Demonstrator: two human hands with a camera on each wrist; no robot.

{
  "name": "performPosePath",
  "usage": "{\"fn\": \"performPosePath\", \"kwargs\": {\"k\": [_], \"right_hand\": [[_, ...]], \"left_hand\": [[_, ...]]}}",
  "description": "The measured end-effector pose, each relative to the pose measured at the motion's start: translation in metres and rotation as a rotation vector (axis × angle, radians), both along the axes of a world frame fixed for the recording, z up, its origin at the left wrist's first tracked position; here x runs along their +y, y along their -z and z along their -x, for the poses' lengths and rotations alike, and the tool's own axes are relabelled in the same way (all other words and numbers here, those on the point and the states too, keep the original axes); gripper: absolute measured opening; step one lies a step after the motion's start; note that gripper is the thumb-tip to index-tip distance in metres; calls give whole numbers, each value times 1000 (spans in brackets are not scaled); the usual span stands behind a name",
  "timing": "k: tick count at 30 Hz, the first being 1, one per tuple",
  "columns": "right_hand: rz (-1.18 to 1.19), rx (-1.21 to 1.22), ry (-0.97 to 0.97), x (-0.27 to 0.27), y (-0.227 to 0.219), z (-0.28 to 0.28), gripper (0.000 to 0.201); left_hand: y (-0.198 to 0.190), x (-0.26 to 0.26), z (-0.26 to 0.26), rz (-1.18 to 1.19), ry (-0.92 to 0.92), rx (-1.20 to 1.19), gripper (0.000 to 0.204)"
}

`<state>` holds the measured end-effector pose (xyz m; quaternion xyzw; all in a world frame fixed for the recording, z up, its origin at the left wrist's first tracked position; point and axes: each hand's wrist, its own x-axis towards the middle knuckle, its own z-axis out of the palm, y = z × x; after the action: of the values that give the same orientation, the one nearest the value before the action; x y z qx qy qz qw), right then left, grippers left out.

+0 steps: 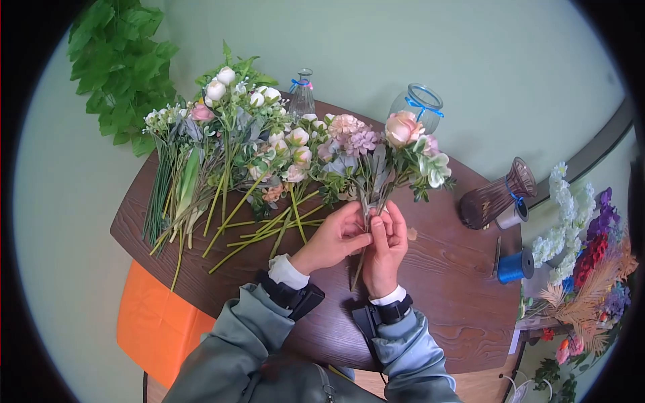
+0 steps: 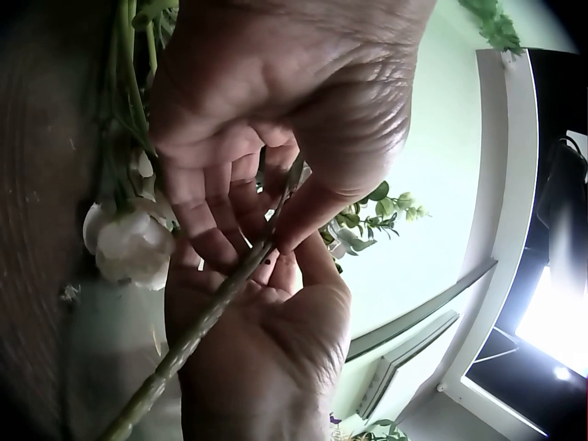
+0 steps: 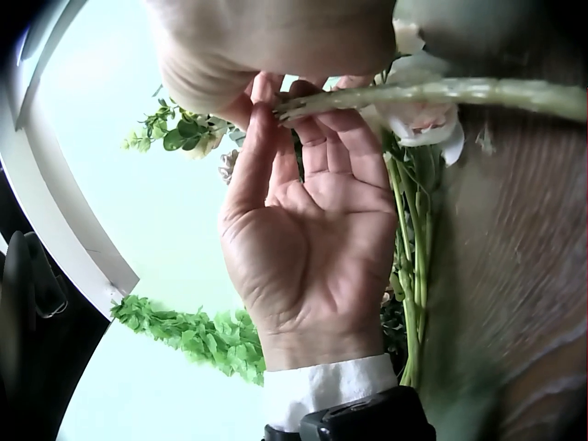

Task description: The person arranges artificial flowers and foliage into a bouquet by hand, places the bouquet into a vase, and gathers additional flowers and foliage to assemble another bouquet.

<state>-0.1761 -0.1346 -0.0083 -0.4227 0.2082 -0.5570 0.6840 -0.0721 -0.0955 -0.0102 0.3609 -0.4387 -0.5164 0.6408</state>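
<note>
Both hands are at the stems of a small bunch of flowers, above the table's middle. My left hand (image 1: 330, 236) pinches the stems (image 1: 357, 269) between thumb and fingers from the left. From the other side my right hand (image 1: 385, 254) grips them, its thumb pointing up along the stems. At the top of the bunch are a peach rose (image 1: 403, 127), a lilac bloom (image 1: 361, 142) and green leaves. In the left wrist view one thick stem (image 2: 197, 335) slants down out of the fingers. The right wrist view shows the left palm (image 3: 308, 243) facing the camera.
Loose flowers with long stems (image 1: 232, 201) cover the left of the dark table (image 1: 443, 309). Behind stand a small glass bottle (image 1: 303, 101) and a ribboned jar (image 1: 422, 101). At right are a purple vase (image 1: 494, 198) and a blue ribbon spool (image 1: 513, 267).
</note>
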Motion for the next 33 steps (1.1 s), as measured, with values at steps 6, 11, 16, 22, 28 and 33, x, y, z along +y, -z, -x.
{"fn": "performPosePath", "kwargs": {"k": [6,11,16,22,28,33], "right_hand": [[33,-52,8,0,2,1,36],[108,-74,16,5,-3,1,37],[81,-17,-2,4,-1,2,37],[22,21,-37,11,-8,-1,36],[12,-50,-42,7,3,-1,35],[63,-49,-72,6,7,-1,34]], "left_hand": [[2,0,1,-6,7,-37,48],[1,1,4,99,-56,-116,50],[2,3,0,84,-40,-66,53],[-4,10,-4,5,94,12,56],[-2,15,-3,-102,293,437,41],[-10,19,-1,-106,143,311,34]]}}
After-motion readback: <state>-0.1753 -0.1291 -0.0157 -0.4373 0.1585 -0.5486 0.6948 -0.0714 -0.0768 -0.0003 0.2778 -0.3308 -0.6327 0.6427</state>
